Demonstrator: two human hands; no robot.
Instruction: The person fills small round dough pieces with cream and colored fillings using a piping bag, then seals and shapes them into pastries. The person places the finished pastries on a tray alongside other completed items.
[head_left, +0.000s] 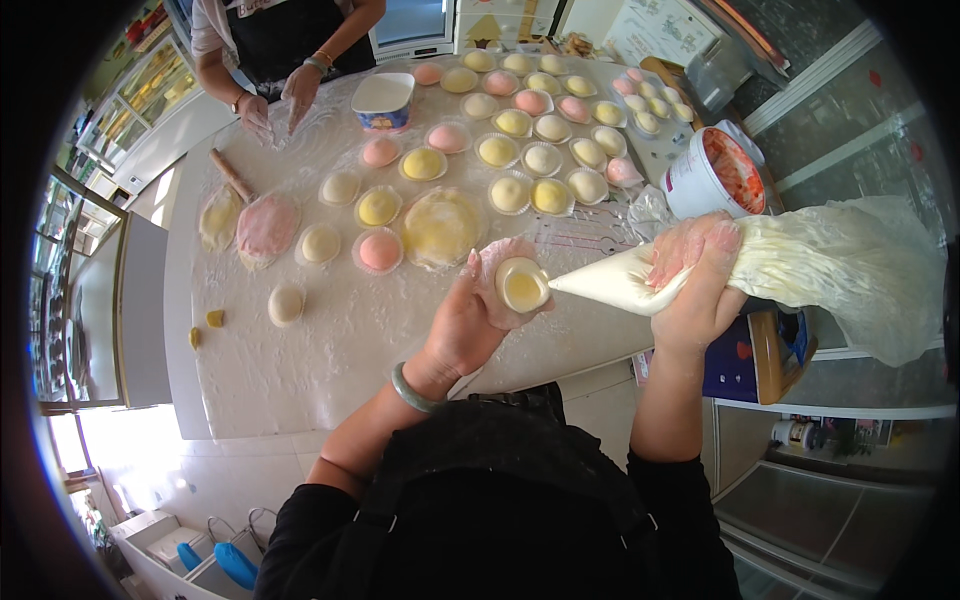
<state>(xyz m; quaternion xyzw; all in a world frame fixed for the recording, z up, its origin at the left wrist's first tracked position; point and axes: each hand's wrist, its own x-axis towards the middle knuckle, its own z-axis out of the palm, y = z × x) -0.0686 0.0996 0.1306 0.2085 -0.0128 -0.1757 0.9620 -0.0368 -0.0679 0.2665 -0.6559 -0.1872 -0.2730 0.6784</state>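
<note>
My left hand (461, 334) cups a thin pink dough wrapper (491, 307) over the table. Inside the wrapper sits a ring of pale cream (511, 272) around a yellowish middle (523, 289). Squeezed in my right hand (697, 277) is a full plastic piping bag (795, 255) of white cream, lying sideways. Its narrow tip points left and meets the cream's right edge, or comes very near it. Just beyond my left hand lies a flat yellow dough round (442, 227). Finished-looking pink, yellow and white filled dough balls (379, 250) stand in paper cups nearby.
Across the floury table (360, 337), another person's hands (300, 94) hover by a white-lined tub (383, 97). A rolling pin (232, 175), a pink dough sheet (268, 230) and yellow chunks (215, 319) lie left. A red-smeared white bucket (690, 180) stands right.
</note>
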